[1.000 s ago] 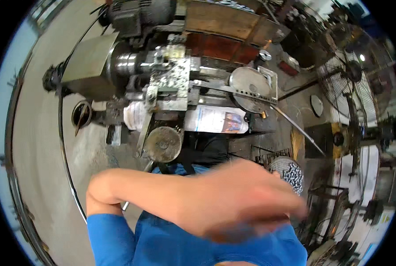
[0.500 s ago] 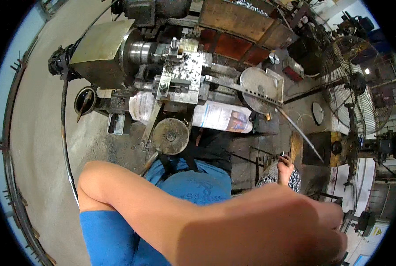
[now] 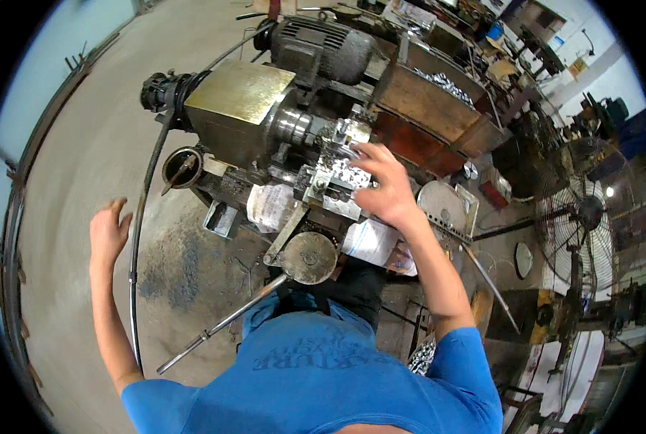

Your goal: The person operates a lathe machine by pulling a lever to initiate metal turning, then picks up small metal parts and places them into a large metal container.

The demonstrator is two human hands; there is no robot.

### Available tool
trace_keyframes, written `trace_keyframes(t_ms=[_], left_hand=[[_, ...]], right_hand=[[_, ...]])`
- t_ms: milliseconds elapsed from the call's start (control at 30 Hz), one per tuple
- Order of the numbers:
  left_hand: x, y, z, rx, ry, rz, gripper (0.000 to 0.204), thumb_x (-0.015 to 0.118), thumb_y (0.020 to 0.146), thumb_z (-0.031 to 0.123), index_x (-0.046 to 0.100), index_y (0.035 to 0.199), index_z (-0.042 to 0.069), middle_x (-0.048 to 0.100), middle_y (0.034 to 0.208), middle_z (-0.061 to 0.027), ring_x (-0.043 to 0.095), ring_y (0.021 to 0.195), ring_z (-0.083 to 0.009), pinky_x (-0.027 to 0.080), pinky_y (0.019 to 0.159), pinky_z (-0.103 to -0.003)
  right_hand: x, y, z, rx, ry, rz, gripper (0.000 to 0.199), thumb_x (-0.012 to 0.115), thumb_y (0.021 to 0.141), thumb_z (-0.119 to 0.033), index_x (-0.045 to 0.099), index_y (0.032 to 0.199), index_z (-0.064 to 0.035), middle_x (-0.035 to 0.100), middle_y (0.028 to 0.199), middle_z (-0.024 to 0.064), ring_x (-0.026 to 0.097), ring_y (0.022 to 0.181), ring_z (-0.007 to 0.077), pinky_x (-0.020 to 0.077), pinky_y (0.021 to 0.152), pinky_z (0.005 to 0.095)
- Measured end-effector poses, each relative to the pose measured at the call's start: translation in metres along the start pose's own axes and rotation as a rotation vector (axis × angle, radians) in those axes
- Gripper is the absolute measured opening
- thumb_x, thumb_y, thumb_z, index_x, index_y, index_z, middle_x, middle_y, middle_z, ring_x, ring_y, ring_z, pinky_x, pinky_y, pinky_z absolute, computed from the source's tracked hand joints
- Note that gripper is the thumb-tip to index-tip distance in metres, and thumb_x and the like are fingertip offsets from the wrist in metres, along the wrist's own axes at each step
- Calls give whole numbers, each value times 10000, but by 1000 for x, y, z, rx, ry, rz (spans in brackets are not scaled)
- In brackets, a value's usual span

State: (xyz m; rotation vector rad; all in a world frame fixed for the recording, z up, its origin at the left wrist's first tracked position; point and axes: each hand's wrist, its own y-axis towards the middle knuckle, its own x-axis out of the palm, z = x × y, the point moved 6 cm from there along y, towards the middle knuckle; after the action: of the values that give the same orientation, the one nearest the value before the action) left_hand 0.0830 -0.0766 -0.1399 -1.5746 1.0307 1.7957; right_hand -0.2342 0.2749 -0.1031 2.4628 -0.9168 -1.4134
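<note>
The machine (image 3: pixel 239 94) carries the slide block (image 3: pixel 339 205) just beside its spindle (image 3: pixel 294 124). The right hand (image 3: pixel 388 184) reaches over the block, thumb and fingers wide; the left hand (image 3: pixel 109 235), loosely spread, hangs well apart. Good handling here means keeping the 2 hands clear of spindle and metal chips (image 3: pixel 341 171).

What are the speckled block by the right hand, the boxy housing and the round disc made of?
Block: probably steel; bare, shiny under scattered bright flecks.
Housing: likely metal, perhaps painted; yellowish, glossy top, dark grimy side.
Disc: seemingly metal; dull, grimy grey face.
</note>
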Motion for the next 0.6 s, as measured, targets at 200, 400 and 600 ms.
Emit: trace_keyframes(t_ms=[200, 400, 600], left_hand=[[63, -63, -22, -383, -501, -193, 340, 674, 726, 177, 550, 987, -3, 602, 741, -152, 608, 657, -264, 473, 627, -356], [105, -68, -32, -424, -577, -171, 277, 630, 774, 126, 514, 980, -17, 536, 613, -68, 549, 535, -133, 442, 501, -285], [96, -70, -29, -426, -365, -144, 292, 633, 748, 180, 541, 958, -2, 558, 670, -178, 579, 664, -316, 448, 605, -404]], right_hand=[[85, 91, 39, 3, -608, -380, 230, 581, 537, -157, 633, 659, 31, 601, 834, 187, 528, 865, 352, 459, 798, 372], [89, 97, 48, 53, -453, -305, 244, 575, 524, -137, 618, 665, 57, 603, 815, 247, 564, 861, 389, 464, 812, 380], [100, 106, 63, 294, -230, -235, 299, 596, 531, -179, 613, 698, 68, 592, 732, 268, 611, 740, 376, 488, 701, 389]])
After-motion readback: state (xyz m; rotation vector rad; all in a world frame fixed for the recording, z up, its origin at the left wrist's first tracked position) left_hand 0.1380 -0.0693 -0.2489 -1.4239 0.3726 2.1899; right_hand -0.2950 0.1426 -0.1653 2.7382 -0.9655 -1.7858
